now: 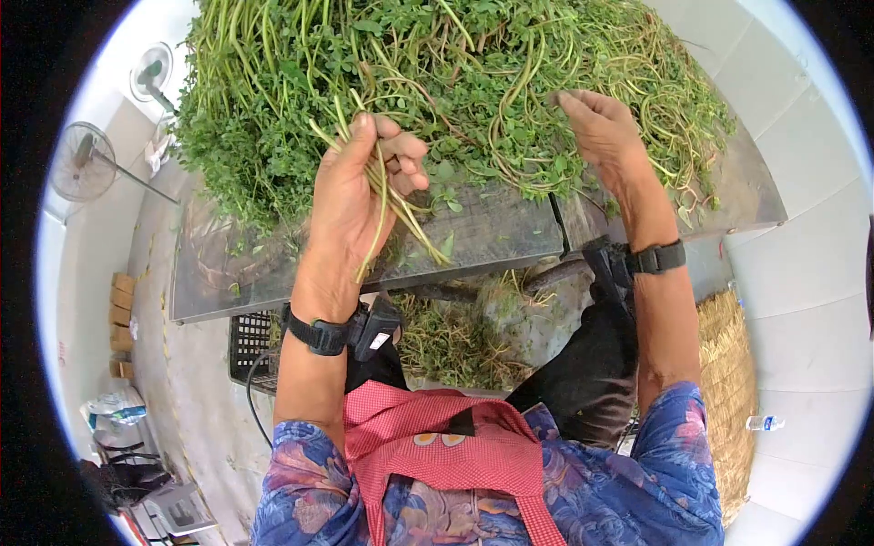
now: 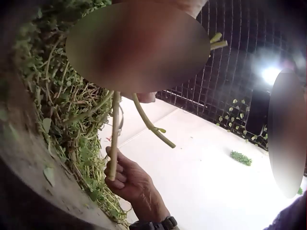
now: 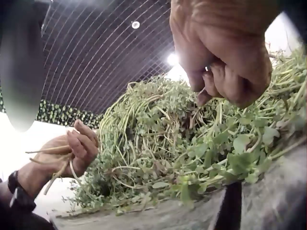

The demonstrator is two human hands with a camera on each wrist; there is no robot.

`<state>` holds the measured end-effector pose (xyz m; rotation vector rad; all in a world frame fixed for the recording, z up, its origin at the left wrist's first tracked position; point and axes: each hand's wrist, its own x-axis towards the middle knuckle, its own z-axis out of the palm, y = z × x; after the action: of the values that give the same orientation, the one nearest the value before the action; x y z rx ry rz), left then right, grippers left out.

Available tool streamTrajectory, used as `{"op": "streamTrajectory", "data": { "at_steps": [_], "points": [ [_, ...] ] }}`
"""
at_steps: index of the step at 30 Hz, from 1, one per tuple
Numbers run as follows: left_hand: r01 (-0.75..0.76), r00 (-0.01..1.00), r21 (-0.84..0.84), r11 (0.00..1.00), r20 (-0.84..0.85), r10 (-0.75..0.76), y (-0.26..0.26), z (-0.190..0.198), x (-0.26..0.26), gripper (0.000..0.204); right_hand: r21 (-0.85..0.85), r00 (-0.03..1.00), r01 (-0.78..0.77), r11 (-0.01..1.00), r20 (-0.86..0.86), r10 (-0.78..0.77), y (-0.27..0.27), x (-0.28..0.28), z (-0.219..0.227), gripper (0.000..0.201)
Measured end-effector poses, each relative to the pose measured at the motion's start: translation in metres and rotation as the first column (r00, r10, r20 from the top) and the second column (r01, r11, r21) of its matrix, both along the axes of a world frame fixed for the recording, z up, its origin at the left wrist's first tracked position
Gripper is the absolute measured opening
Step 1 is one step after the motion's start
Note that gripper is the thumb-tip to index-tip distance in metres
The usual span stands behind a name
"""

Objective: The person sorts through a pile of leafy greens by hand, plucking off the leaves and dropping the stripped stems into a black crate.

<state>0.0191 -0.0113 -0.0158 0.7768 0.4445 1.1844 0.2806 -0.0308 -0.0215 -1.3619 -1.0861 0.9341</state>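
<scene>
Several thin green stems (image 1: 380, 196) lie in my left hand (image 1: 344, 187), gripped under the thumb, their ends sticking out above and below the palm. In the right wrist view the fingers of this left hand (image 3: 79, 148) curl around the stems. My right hand (image 1: 603, 132) hovers over the right part of a big heap of leafy green stems (image 1: 455, 91). Its fingers are curled, thumb and forefinger tips together, and no stem shows between them. The right wrist view has the same right hand (image 3: 225, 52) with bent fingers in front of the heap.
The heap covers most of a dark table (image 1: 492, 232), whose front edge crosses before my body. Below are loose plant scraps (image 1: 455, 346) and a black crate (image 1: 248, 341). A woven straw item (image 1: 728, 391) stands at right, a fan (image 1: 84, 162) at far left.
</scene>
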Motion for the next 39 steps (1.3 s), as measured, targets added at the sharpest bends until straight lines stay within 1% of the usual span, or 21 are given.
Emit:
{"op": "streamTrajectory", "data": {
  "at_steps": [1,2,4,5,8,12,13,14,16,17,20,22,24,26,28,29,34,36,37,38,39],
  "points": [
    [0.041,0.999,-0.017,0.999,0.018,-0.04,0.0,0.0,-0.002,0.026,0.053,0.994,0.041,0.998,0.094,-0.046,0.011,-0.002,-0.006,0.027],
    [0.082,0.996,-0.036,0.996,0.035,-0.081,0.001,-0.001,-0.004,0.025,0.051,0.994,0.036,0.998,0.097,-0.041,0.018,-0.002,-0.01,0.027],
    [0.125,0.989,-0.01,0.992,0.08,-0.124,0.009,-0.007,-0.009,0.023,0.065,0.945,0.107,0.992,0.305,-0.122,0.033,-0.001,-0.016,0.032],
    [0.125,0.989,-0.003,0.992,0.075,-0.124,0.01,-0.009,-0.009,0.022,0.059,0.947,0.107,0.993,0.299,-0.12,0.039,-0.001,-0.018,0.032],
    [0.098,0.994,-0.018,0.995,0.045,-0.097,0.006,-0.01,-0.006,0.022,0.019,0.687,0.222,0.975,0.706,-0.171,0.062,-0.001,-0.016,0.049],
    [0.09,0.996,-0.03,0.996,-0.02,-0.09,0.003,-0.011,-0.005,0.023,0.007,0.65,0.212,0.977,0.746,-0.146,0.073,-0.01,-0.023,0.052],
    [0.082,0.995,-0.026,0.996,-0.056,-0.083,0.002,-0.011,-0.004,0.023,0.035,0.732,0.13,0.991,0.671,-0.12,0.069,-0.007,-0.023,0.045],
    [0.073,0.993,-0.02,0.997,-0.09,-0.074,0.002,-0.011,-0.003,0.023,0.036,0.732,0.129,0.991,0.671,-0.119,0.063,-0.009,-0.021,0.045],
    [0.072,0.992,0.009,0.997,-0.102,-0.071,0.001,-0.011,-0.003,0.027,0.114,0.946,0.023,0.993,0.318,-0.059,0.051,-0.014,-0.019,0.034],
    [0.048,0.991,0.016,0.999,-0.126,-0.046,0.001,-0.011,-0.002,0.029,0.098,0.959,-0.028,0.995,0.284,-0.001,0.047,-0.016,-0.017,0.026],
    [0.004,0.98,0.034,0.999,-0.199,0.003,0.0,-0.011,0.004,0.03,0.106,0.961,-0.157,0.982,0.248,0.127,0.026,-0.028,-0.014,0.025],
    [-0.065,0.943,0.091,0.994,-0.321,0.091,-0.002,-0.01,0.007,0.026,0.096,0.953,-0.21,0.973,0.241,0.182,0.013,-0.042,-0.007,0.025],
    [-0.089,0.929,0.143,0.986,-0.344,0.134,0.0,-0.014,0.01,0.023,0.132,0.895,-0.373,0.919,0.312,0.318,0.007,-0.056,-0.007,0.025],
    [-0.118,0.914,0.145,0.982,-0.372,0.164,0.0,-0.013,0.013,0.023,0.118,0.902,-0.368,0.922,0.288,0.323,0.0,-0.069,-0.008,0.023],
    [-0.116,0.92,0.146,0.982,-0.357,0.162,0.002,-0.019,0.011,0.022,0.145,0.84,-0.442,0.885,0.412,0.352,0.005,-0.074,-0.022,0.02],
    [-0.085,0.922,0.144,0.986,-0.364,0.132,0.003,-0.019,0.012,0.021,0.112,0.841,-0.46,0.881,0.375,0.391,0.005,-0.078,-0.026,0.02],
    [-0.038,0.944,0.179,0.983,-0.316,0.094,0.007,-0.025,0.017,0.016,0.079,0.817,-0.49,0.868,0.39,0.425,0.001,-0.078,-0.027,0.02],
    [-0.06,0.947,0.166,0.984,-0.304,0.109,0.005,-0.022,0.017,0.014,0.222,0.857,-0.396,0.891,0.439,0.271,-0.002,-0.074,-0.022,0.021],
    [-0.069,0.944,0.159,0.985,-0.309,0.116,0.003,-0.019,0.016,0.013,0.303,0.908,-0.317,0.899,0.371,0.195,0.0,-0.069,-0.022,0.022],
    [-0.077,0.942,0.152,0.985,-0.313,0.122,0.002,-0.017,0.016,0.013,0.303,0.907,-0.317,0.899,0.373,0.195,-0.002,-0.067,-0.017,0.022],
    [-0.076,0.943,0.153,0.985,-0.311,0.121,0.0,-0.016,0.017,0.013,0.338,0.987,-0.109,0.935,0.151,0.06,-0.006,-0.063,-0.009,0.02]
  ]
}}
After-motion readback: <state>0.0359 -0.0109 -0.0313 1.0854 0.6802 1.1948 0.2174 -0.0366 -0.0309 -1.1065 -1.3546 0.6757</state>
